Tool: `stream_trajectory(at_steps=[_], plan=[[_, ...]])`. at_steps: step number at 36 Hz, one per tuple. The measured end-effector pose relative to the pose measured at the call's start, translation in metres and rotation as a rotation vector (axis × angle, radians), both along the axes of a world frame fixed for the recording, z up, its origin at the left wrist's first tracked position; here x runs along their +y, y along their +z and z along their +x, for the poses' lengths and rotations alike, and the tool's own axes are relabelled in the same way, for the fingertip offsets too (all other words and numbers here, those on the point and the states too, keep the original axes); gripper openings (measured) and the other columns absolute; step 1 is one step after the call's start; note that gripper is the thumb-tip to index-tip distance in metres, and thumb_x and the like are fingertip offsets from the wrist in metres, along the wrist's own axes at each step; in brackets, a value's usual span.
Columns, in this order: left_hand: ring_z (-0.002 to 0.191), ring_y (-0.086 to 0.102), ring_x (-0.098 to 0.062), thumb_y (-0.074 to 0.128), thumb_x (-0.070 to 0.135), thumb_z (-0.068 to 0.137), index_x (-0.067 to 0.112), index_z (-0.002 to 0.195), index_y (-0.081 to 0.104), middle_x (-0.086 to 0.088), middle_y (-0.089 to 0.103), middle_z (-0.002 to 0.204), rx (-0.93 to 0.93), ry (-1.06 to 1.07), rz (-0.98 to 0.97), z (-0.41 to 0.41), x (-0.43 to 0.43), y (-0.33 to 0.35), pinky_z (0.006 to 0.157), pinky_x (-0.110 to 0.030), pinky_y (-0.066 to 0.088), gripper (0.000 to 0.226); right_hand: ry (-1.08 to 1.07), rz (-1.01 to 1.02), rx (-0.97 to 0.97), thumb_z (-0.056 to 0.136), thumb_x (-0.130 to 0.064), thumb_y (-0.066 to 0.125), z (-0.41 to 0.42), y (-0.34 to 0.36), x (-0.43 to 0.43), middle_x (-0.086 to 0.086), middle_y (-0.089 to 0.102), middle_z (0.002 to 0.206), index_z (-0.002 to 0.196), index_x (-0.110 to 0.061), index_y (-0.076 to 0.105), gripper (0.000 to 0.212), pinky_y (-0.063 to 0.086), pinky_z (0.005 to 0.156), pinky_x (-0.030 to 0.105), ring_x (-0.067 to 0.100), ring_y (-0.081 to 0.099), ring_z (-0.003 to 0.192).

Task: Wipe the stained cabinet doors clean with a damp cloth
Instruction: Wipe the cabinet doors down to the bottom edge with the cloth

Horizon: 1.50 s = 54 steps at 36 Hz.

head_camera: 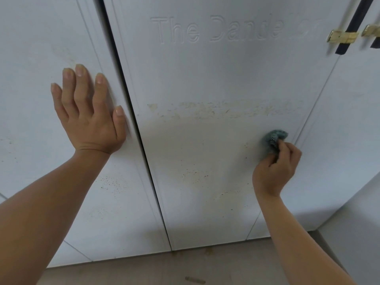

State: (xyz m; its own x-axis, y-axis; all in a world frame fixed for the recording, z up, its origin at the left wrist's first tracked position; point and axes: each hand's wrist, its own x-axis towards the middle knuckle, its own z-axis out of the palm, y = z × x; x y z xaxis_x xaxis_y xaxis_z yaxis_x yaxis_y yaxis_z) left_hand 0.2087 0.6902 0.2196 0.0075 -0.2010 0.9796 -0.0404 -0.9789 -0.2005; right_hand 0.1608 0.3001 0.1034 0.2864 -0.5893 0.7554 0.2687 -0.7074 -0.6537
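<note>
The cabinet doors [216, 83] fill most of the frame — white panels, the middle one embossed with "The Dande…" lettering [226, 29] near the top. A band of yellowish stain [226, 111] runs across the centre of that door, with brown specks scattered below it (more specks show on the left-hand door, lower left of centre). The right hand [275, 169], at right of centre, has its fingers curled tight round a bunched blue-green cloth [272, 138], which is pressed against the middle door just beside its right moulding. The left hand [88, 112], at left of centre, lies flat and spread — fingers straight, palm against the left door by its inner edge. A brass handle fitting [342, 37] sits at upper right. Floor [144, 270] shows along the bottom.
</note>
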Motion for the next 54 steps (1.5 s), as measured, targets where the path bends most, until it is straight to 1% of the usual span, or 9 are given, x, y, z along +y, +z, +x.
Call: stream_trajectory(at_steps=[6,11,16,21,26,31,37,47,54], plan=[[0.16,0.006,-0.026,0.038,0.035,0.102,0.008,0.16,0.032,-0.027,0.036,0.158,-0.002,-0.006,-0.003,0.0,-0.001,0.0,0.128,-0.053,0.012,0.064,0.142,-0.248,0.012,0.094,0.013,0.051,-0.012,-0.015,0.024,0.023,0.057,0.114,0.122,0.011,0.064,0.031,0.051,0.093,0.03,0.033,0.059,0.103],[0.16,0.005,-0.025,0.038,0.035,0.102,0.008,0.159,0.033,-0.028,0.038,0.157,0.0,-0.003,-0.004,-0.001,-0.001,-0.001,0.128,-0.053,0.011,0.063,0.052,0.063,-0.02,0.091,0.016,0.052,-0.007,0.003,0.027,0.024,0.06,0.11,0.12,0.01,0.067,0.034,0.047,0.094,0.014,0.026,0.058,0.101],[0.16,0.006,-0.026,0.038,0.034,0.102,0.008,0.16,0.032,-0.028,0.038,0.157,-0.004,0.0,-0.008,0.0,-0.001,-0.001,0.127,-0.054,0.013,0.064,0.177,-0.315,-0.049,0.095,0.014,0.056,-0.009,-0.013,0.041,0.021,0.063,0.105,0.115,0.008,0.07,0.025,0.056,0.081,0.038,0.035,0.062,0.093],[0.16,0.006,-0.025,0.037,0.036,0.103,0.008,0.159,0.033,-0.027,0.038,0.157,-0.008,0.007,-0.006,0.001,-0.001,-0.001,0.128,-0.053,0.012,0.063,0.043,-0.117,-0.034,0.095,0.013,0.055,-0.006,-0.005,0.03,0.021,0.062,0.104,0.118,0.007,0.07,0.028,0.051,0.081,0.028,0.033,0.062,0.092],[0.16,0.005,-0.025,0.037,0.036,0.103,0.007,0.159,0.033,-0.026,0.036,0.158,-0.006,0.003,-0.007,0.001,0.0,-0.001,0.128,-0.052,0.011,0.063,0.178,-0.415,-0.059,0.1,0.006,0.056,-0.009,-0.014,0.044,0.02,0.062,0.106,0.115,0.01,0.07,0.021,0.054,0.084,0.035,0.034,0.059,0.094],[0.16,0.005,-0.025,0.038,0.035,0.103,0.007,0.159,0.034,-0.028,0.038,0.157,-0.005,0.005,-0.01,0.0,-0.001,-0.001,0.128,-0.053,0.012,0.063,0.095,-0.083,-0.056,0.096,0.013,0.055,-0.003,0.002,0.046,0.02,0.058,0.108,0.122,0.008,0.068,0.029,0.054,0.081,0.032,0.034,0.061,0.095],[0.16,0.006,-0.025,0.038,0.035,0.102,0.007,0.159,0.034,-0.025,0.035,0.159,-0.01,0.007,-0.004,0.002,0.0,-0.002,0.128,-0.053,0.012,0.063,0.202,-0.492,-0.041,0.094,0.012,0.061,-0.01,-0.005,0.061,0.022,0.065,0.102,0.112,0.008,0.072,0.022,0.051,0.085,0.031,0.037,0.06,0.09],[0.16,0.006,-0.025,0.039,0.034,0.102,0.008,0.159,0.032,-0.027,0.037,0.158,-0.007,0.012,-0.008,0.001,0.0,-0.001,0.128,-0.053,0.012,0.064,0.227,-0.645,-0.001,0.088,0.015,0.067,-0.01,-0.003,0.06,0.02,0.067,0.1,0.11,0.005,0.074,0.024,0.054,0.079,0.036,0.037,0.061,0.088],[0.151,0.024,-0.041,0.039,0.035,0.102,0.006,0.157,0.036,-0.026,0.036,0.157,-0.009,0.031,0.012,0.002,-0.001,-0.002,0.127,-0.054,0.015,0.063,0.057,-0.308,-0.14,0.099,0.007,0.059,0.0,0.025,0.043,0.023,0.064,0.097,0.108,0.007,0.074,0.017,0.051,0.073,0.035,0.039,0.06,0.085]])
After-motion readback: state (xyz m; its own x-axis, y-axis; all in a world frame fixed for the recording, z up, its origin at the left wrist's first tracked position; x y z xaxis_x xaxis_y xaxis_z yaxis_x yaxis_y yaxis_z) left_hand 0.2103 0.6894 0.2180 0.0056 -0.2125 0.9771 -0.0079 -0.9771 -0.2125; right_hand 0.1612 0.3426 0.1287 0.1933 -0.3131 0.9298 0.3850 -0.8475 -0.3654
